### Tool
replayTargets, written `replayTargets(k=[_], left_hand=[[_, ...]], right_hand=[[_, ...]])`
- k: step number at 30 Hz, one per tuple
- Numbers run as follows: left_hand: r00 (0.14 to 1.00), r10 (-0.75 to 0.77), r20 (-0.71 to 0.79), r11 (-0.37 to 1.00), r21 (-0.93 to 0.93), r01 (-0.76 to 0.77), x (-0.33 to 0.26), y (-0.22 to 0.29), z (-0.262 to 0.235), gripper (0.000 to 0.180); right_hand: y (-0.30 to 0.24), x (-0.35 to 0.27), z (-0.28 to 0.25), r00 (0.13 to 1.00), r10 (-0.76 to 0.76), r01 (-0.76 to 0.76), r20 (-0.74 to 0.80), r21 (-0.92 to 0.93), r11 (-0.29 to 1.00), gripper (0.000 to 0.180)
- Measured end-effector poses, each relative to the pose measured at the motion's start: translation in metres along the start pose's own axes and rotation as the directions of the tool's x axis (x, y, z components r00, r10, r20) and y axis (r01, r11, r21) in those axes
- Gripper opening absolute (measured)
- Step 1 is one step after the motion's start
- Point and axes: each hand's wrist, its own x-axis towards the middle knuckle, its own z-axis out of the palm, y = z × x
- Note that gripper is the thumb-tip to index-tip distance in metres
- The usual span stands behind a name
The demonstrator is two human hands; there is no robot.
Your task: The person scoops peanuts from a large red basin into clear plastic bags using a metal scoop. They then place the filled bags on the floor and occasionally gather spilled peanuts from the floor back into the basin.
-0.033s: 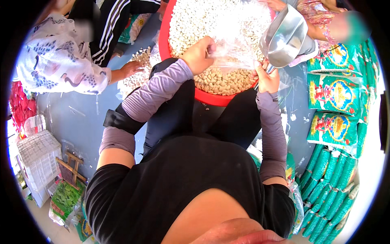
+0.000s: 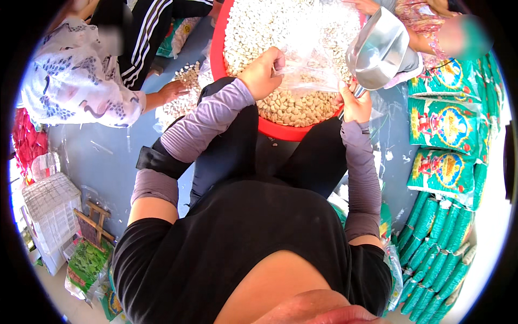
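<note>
A clear plastic bag (image 2: 313,80) is stretched between my two hands over a red tub (image 2: 270,129). The tub is full of pale nuts or beans (image 2: 297,108) whose exact kind I cannot tell. My left hand (image 2: 263,74) is closed on the bag's left side. My right hand (image 2: 356,106) pinches its right side and also grips the handle of a metal scoop (image 2: 380,51). The scoop's shiny bowl points up and away, beyond the tub's right rim. Glare washes out part of the bag and the pieces behind it.
On the left, a co-worker's hand (image 2: 171,90) touches a plastic bag of similar pieces (image 2: 183,102). Another person's hand (image 2: 367,6) is at the tub's far right. Green packages (image 2: 445,127) are stacked at the right. A white crate (image 2: 54,210) stands at the lower left.
My left hand has shifted very slightly left, and the plastic film between my hands lies a little differently. The scoop has hardly moved.
</note>
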Motion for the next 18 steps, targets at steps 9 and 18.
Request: replayTargets(k=[9,18], left_hand=[[0.995,0.096,-0.01,0.981,0.172,-0.093,0.005,-0.033,-0.004,0.03],[0.865,0.033,0.5,0.847,0.445,-0.29,0.009,-0.026,0.013,0.036]], right_hand=[[0.031,0.058,-0.061,0.752,0.534,-0.23,0.385,-0.606,0.761,0.029],[0.187,0.134,-0.058,0.758,0.622,0.007,0.198,-0.955,0.296,0.077]])
